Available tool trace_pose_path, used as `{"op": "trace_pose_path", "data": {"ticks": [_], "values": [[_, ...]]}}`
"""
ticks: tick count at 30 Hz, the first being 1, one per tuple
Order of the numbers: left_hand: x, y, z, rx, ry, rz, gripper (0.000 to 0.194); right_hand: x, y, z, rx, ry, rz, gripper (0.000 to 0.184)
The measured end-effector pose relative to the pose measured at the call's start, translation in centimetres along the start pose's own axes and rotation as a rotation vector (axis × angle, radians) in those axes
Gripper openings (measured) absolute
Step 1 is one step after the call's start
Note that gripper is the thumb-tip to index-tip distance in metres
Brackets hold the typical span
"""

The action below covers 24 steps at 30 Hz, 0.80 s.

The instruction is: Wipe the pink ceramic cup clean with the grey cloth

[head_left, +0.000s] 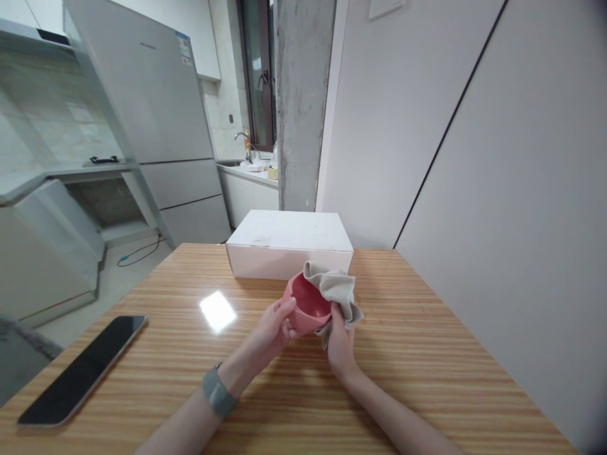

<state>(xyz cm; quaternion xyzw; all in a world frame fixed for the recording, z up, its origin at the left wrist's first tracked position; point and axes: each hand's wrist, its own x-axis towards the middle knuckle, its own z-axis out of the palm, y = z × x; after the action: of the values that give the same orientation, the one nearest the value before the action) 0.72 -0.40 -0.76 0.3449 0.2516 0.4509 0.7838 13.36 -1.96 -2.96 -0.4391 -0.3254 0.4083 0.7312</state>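
One pink bowl (309, 302) tilts above the desk (427, 328), the left hand (275, 327) gripping its left wall, the right hand (340, 341) holding a grey cloth (339, 287) over its right rim (both at it, neither nearer).

Honestly can't read a single word here. The grey fridge (142, 107) has a short line of lettering (148, 46) high on its upper door (156, 126) — way too small and fuzzy to make out. Same deal with the blue-and-white label (183, 47) near that door's top right corner — looks printed, but it's just a blur of tiny marks.
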Motion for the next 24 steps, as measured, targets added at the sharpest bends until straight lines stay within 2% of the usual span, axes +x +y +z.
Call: {"op": "trace_pose_path", "data": {"ticks": [3, 6, 8, 11, 13, 18, 21, 24], "values": [[0.2, 0.2, -0.7, 0.053, 0.037, -0.128, 0.043, 1.6, -0.6, -0.6, 0.016, 0.016, 0.060, 0.036], [0.4, 0.5, -1.6, 0.086, 0.043, -0.290, 0.051, 3.1, -1.3, -1.4, 0.060, -0.133, 0.213, 0.036], [0.5, 0.6, -1.9, 0.108, 0.062, -0.321, 0.047, 3.6, -1.6, -1.6, 0.072, -0.196, 0.265, 0.036], [0.6, 0.3, -1.9, 0.119, 0.159, -0.272, 0.042, 3.4, -1.8, -1.3, 0.082, -0.225, 0.271, 0.037], [0.7, 0.2, -1.7, 0.099, 0.204, -0.213, 0.042, 2.6, -1.6, -0.7, 0.095, -0.200, 0.236, 0.041], [0.5, 0.7, -1.0, 0.047, 0.185, -0.091, 0.044, 0.3, -0.8, 0.5, 0.091, -0.075, 0.097, 0.042], [0.1, 1.0, -0.7, 0.106, 0.152, 0.000, 0.060, 0.1, -0.7, 0.5, 0.098, -0.051, 0.103, 0.036], [-0.2, 1.0, -0.6, 0.280, 0.097, 0.159, 0.091, 1.0, -1.0, 0.1, 0.177, -0.053, 0.187, 0.030]]}}
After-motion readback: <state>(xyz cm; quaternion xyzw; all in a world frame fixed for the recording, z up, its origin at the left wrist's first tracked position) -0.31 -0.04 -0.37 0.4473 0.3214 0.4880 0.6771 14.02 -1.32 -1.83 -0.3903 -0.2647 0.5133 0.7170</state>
